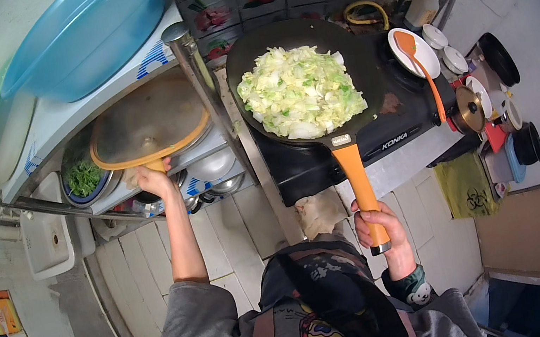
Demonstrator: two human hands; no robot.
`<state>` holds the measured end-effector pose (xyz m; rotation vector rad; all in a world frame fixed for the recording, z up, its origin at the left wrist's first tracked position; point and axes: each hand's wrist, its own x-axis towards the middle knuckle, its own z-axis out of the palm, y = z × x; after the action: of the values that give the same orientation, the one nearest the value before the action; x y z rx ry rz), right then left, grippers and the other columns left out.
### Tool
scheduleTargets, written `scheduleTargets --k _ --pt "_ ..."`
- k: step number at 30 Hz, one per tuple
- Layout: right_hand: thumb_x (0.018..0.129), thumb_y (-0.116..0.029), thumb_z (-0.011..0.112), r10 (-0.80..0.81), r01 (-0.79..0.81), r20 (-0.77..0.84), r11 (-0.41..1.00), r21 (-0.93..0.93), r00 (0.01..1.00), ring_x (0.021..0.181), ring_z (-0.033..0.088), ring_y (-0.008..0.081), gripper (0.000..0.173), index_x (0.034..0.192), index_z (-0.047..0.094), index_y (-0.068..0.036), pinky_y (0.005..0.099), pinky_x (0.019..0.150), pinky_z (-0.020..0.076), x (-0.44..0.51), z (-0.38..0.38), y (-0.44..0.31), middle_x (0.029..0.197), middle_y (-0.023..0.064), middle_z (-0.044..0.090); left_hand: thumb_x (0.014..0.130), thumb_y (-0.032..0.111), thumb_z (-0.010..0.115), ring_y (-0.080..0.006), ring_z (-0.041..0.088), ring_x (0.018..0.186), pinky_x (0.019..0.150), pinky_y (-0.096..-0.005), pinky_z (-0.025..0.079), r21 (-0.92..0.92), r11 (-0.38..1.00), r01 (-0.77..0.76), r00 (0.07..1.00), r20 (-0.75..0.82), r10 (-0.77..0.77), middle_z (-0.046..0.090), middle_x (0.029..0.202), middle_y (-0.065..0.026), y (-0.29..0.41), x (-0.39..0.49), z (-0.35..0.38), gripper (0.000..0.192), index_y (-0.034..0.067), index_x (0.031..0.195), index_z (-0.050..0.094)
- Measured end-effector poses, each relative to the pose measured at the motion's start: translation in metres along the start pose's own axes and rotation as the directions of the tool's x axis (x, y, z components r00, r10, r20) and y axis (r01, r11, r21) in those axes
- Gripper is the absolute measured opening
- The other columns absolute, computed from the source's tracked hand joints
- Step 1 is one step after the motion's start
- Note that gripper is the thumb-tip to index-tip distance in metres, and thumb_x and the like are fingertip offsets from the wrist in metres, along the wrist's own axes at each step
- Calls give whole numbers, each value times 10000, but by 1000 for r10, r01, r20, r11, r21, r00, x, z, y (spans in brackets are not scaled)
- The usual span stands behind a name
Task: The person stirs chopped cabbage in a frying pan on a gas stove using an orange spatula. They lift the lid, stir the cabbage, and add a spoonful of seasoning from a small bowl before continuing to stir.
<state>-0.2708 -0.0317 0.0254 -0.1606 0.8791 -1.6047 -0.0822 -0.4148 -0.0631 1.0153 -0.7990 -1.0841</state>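
My right hand (384,227) is closed around the orange handle of a dark frying pan (371,60), which sits on a black gas stove (298,174). Chopped cabbage (302,90) is heaped in the pan. Off to the left, my left hand (156,179) grips the handle of a glass lid (149,116) with an orange rim; the lid looks fogged and is tilted over the shelf rack. A white plate (402,60) at the stove's right side holds an orange spatula (424,70), its handle hanging past the plate's edge.
A metal rack (224,117) holds a large blue basin (88,43) on top and a bowl of leafy greens (83,179) below. Bowls, lids and a black pot (528,144) crowd the right side. A cloth (319,214) lies before the stove; a sink (47,232) is far left.
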Motion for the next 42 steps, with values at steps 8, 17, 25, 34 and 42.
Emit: scheduleTargets --k 8,17,25,34,42 --pt "778 -156 484 -47 45 -26 998 -40 999 373 421 145 264 965 441 25 259 364 367 1 -4 7 558 74 434 871 324 288 -337 423 957 805 -403 321 579 798 -167 953 -111 281 426 994 -245 -32 15 15 402 -44 1026 327" --pt "867 -404 389 -507 199 -24 381 -903 861 673 505 110 419 884 549 -17 243 566 398 23 -86 -140 715 26 557 840 233 439 -123 448 698 600 -249 382 291 957 -9 999 -47 24 466 833 -56 -54 6 -41 243 29 962 391" --pt "777 -477 500 -698 -632 -414 -72 -772 585 846 573 319 540 954 503 33 394 731 448 97 -299 -280 879 202 580 852 468 370 -202 548 929 797 -313 434 509 573 642 9 742 -670 563 993 -122 52 -266 -19 541 -4 1102 458" --pt "816 -87 509 -410 141 -82 485 -863 908 338 391 70 82 840 454 -32 190 291 310 51 -213 -299 544 29 491 865 235 432 -139 470 691 599 -241 403 63 149 987 40 800 -599 447 830 -45 85 -365 39 304 55 1105 378" --pt "833 -238 451 -222 -5 251 -757 -653 942 608 572 314 303 1060 483 -41 404 549 457 53 -14 -245 655 149 576 839 109 451 -65 345 524 491 -198 319 118 -11 993 -102 802 -588 353 657 14 83 -358 42 141 94 978 432"
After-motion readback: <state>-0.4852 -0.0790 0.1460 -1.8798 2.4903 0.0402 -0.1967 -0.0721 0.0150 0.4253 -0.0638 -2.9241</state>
